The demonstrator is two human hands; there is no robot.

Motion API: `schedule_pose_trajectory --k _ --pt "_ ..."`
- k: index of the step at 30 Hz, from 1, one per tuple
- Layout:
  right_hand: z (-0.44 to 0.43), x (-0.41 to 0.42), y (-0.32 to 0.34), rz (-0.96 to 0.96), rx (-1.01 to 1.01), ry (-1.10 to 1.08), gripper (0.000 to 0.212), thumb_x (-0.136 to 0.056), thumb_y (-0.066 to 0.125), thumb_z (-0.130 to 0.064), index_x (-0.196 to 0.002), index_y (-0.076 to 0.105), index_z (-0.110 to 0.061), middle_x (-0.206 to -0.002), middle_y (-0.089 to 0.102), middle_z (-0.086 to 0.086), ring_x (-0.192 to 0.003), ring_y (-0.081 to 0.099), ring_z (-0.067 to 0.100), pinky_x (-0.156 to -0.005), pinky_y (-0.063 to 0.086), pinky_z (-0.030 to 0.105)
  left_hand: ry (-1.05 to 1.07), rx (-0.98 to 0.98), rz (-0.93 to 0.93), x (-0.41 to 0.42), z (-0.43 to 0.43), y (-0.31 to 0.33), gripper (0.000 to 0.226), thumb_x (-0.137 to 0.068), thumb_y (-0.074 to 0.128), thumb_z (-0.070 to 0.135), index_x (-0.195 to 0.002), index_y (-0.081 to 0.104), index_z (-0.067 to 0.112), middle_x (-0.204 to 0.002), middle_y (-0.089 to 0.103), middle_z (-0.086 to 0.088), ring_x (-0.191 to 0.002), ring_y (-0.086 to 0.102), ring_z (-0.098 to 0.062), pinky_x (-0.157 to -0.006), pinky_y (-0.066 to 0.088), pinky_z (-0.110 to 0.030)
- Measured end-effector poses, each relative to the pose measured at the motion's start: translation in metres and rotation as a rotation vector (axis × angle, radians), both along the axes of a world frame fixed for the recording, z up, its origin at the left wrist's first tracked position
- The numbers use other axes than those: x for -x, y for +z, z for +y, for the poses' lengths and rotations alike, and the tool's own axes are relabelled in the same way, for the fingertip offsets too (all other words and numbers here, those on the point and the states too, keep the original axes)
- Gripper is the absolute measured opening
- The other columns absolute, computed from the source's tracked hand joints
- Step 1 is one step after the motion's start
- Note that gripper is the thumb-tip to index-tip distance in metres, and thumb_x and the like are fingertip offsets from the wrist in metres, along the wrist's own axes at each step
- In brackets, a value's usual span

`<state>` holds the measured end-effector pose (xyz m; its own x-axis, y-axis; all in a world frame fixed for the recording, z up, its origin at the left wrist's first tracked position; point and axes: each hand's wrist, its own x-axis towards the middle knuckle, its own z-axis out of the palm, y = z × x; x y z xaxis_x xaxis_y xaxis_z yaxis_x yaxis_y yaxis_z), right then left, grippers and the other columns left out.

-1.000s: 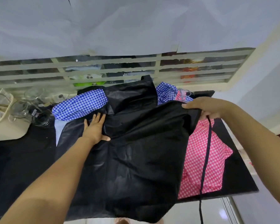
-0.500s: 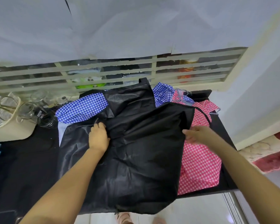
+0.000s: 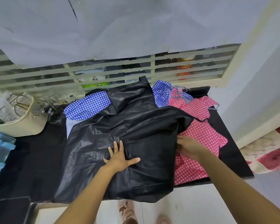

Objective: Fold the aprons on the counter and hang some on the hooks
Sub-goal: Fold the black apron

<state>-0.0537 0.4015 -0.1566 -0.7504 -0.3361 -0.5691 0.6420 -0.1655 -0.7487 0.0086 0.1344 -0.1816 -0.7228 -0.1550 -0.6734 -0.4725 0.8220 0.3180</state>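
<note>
Fingers: left hand (image 3: 120, 157) spread flat on creased black apron (image 3: 136, 126); right hand (image 3: 188, 147) pinching folded edge.

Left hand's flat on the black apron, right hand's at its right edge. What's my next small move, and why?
Probably run the right hand down the folded right edge of the black apron to flatten it. The left hand pins the middle, the cloth looks wrinkled, and that edge lies over the pink checked apron.
</note>
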Motion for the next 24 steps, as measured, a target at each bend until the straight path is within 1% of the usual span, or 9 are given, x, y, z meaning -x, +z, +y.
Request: schedule_pose_trajectory --k 5,8,11,14,16,18,19,21,24 --pt "-0.001 -0.013 0.003 0.199 -0.08 0.015 0.016 -0.096 0.051 -0.006 -0.109 0.06 -0.004 -0.099 0.069 0.011 -0.08 0.066 0.026 -0.065 0.054 0.032 -0.023 -0.044 0.082 -0.005 -0.013 -0.002 0.123 -0.07 0.065 0.071 -0.15 -0.018 0.029 -0.157 -0.026 0.002 -0.145 -0.022 -0.03 -0.112 0.001 -0.065" --pt "0.0 -0.012 0.003 0.199 -0.092 -0.023 0.023 -0.093 0.058 -0.006 -0.116 0.054 -0.01 -0.106 0.07 0.007 -0.087 0.07 0.026 -0.07 0.059 0.035 -0.046 -0.045 0.106 -0.009 -0.019 -0.006 0.126 -0.067 0.07 0.068 -0.15 -0.018 0.031 -0.157 -0.026 0.003 -0.144 -0.023 -0.029 -0.112 -0.002 -0.064" --pt "-0.004 -0.016 0.003 0.144 -0.102 -0.051 0.012 -0.096 0.052 -0.007 -0.104 0.061 -0.006 -0.09 0.072 0.005 -0.075 0.068 0.018 -0.06 0.057 0.025 -0.066 -0.04 0.11 -0.016 -0.021 -0.007 0.127 -0.067 0.073 0.065 -0.15 -0.017 0.033 -0.157 -0.027 0.003 -0.144 -0.024 -0.028 -0.112 -0.004 -0.063" --pt "-0.004 -0.017 0.005 0.074 -0.164 -0.154 0.016 -0.097 0.051 -0.01 -0.086 0.061 -0.007 -0.066 0.069 -0.002 -0.06 0.063 0.01 -0.05 0.049 0.018 -0.063 -0.051 0.116 -0.02 -0.024 -0.006 0.123 -0.069 0.073 0.062 -0.151 -0.015 0.033 -0.157 -0.025 0.004 -0.145 -0.022 -0.026 -0.112 -0.003 -0.063" --pt "0.008 -0.017 0.012 0.109 -0.28 -0.119 0.016 -0.098 0.049 -0.009 -0.087 0.06 -0.004 -0.067 0.067 0.0 -0.058 0.061 0.009 -0.054 0.044 0.02 -0.045 -0.05 0.126 -0.023 -0.028 -0.005 0.121 -0.07 0.071 0.063 -0.151 -0.013 0.031 -0.158 -0.023 0.006 -0.146 -0.02 -0.024 -0.112 -0.002 -0.064" --pt "0.029 -0.015 0.023 0.149 -0.347 -0.031 0.017 -0.097 0.049 -0.011 -0.09 0.061 -0.002 -0.08 0.066 0.007 -0.07 0.06 0.017 -0.061 0.046 0.023 -0.049 -0.042 0.127 -0.024 -0.034 -0.004 0.12 -0.071 0.07 0.064 -0.152 -0.012 0.029 -0.158 -0.022 0.008 -0.146 -0.018 -0.022 -0.111 -0.001 -0.066" --pt "0.039 -0.015 0.033 0.135 -0.309 0.023 0.017 -0.096 0.051 -0.013 -0.089 0.062 -0.002 -0.081 0.066 0.01 -0.073 0.059 0.022 -0.064 0.047 0.025 -0.058 -0.042 0.122 -0.024 -0.036 -0.003 0.12 -0.071 0.07 0.064 -0.152 -0.012 0.029 -0.158 -0.022 0.009 -0.146 -0.018 -0.021 -0.11 0.0 -0.066" --pt "0.057 -0.017 0.057 0.098 -0.18 0.196 0.024 -0.089 0.056 -0.023 -0.082 0.065 -0.002 -0.066 0.057 0.007 -0.062 0.05 0.021 -0.064 0.043 0.026 -0.067 -0.058 0.11 -0.022 -0.041 -0.002 0.121 -0.07 0.071 0.064 -0.152 -0.012 0.03 -0.158 -0.021 0.009 -0.146 -0.017 -0.022 -0.113 0.002 -0.066" --pt "0.068 -0.023 0.083 0.059 0.017 0.258 0.041 -0.087 0.053 -0.028 -0.049 0.06 -0.014 -0.043 0.043 -0.001 -0.042 0.038 0.011 -0.059 0.039 0.025 -0.084 -0.096 0.105 -0.018 -0.041 -0.002 0.126 -0.066 0.075 0.062 -0.151 -0.013 0.032 -0.158 -0.021 0.006 -0.146 -0.018 -0.023 -0.116 0.009 -0.061"
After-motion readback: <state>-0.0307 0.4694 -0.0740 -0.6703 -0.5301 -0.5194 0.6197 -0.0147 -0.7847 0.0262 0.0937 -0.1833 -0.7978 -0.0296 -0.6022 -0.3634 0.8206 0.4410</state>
